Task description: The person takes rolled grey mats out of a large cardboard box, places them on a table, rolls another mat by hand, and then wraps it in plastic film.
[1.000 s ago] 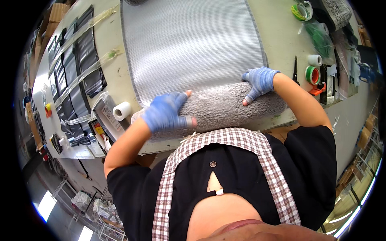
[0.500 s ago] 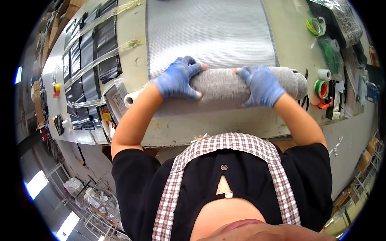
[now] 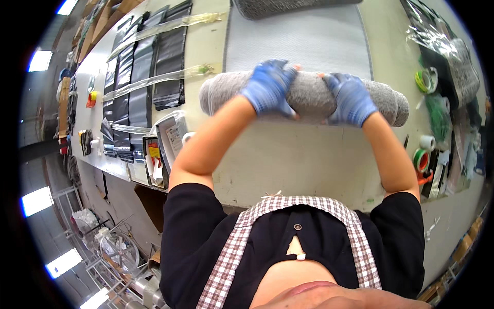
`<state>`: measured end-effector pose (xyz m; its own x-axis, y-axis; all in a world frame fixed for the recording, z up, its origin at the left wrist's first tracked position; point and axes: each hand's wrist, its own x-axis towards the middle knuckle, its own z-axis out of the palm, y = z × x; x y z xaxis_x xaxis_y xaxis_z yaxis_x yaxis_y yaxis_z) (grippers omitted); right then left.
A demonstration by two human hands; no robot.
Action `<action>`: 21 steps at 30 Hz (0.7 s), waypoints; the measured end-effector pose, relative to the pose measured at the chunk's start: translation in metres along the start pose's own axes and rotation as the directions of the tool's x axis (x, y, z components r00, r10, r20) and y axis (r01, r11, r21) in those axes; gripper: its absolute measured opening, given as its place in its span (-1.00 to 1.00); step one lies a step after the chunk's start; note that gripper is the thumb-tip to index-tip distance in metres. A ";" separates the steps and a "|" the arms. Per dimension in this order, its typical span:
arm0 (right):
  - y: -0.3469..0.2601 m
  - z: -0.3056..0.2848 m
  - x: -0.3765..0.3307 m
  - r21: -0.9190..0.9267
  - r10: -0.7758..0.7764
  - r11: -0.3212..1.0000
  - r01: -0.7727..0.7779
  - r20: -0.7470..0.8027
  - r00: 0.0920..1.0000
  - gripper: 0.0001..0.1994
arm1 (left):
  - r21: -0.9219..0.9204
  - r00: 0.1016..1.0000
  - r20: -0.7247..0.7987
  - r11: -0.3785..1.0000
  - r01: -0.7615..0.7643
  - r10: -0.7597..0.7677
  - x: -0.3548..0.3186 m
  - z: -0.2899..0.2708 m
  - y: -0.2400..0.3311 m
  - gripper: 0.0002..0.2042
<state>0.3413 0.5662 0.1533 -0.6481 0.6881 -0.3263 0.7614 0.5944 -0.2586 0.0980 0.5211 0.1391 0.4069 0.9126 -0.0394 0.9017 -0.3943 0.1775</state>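
Two wide-spread grips, left hand (image 3: 269, 88) and right hand (image 3: 351, 100), both clasped over the thick grey roll (image 3: 311, 98).

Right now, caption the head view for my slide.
Blue-gloved left hand and right hand on a fuzzy gray roll at a pale worktable.

1. We see rough, matt, fleecy pile on the grey roll (image 3: 311, 98).
2. We find the flat sheet (image 3: 298, 46) beyond it smooth, faintly shiny.
3. Our blue gloves (image 3: 267, 87) look like matt knitted cloth.
4. We see glossy dark plastic packets (image 3: 171, 54).
5. Our checked apron (image 3: 298, 204) looks like matt cloth.
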 end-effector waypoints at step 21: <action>0.059 -0.046 0.135 -0.343 -0.147 0.939 0.017 -0.356 0.923 0.10 | 0.205 0.993 -0.106 0.977 0.063 -0.042 0.107 -0.005 -0.055 0.14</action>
<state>0.2978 0.7134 0.1357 -0.7156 0.6959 0.0607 0.6985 0.7128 0.0634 0.0918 0.6411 0.1300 0.3508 0.9347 0.0581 0.9364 -0.3496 -0.0304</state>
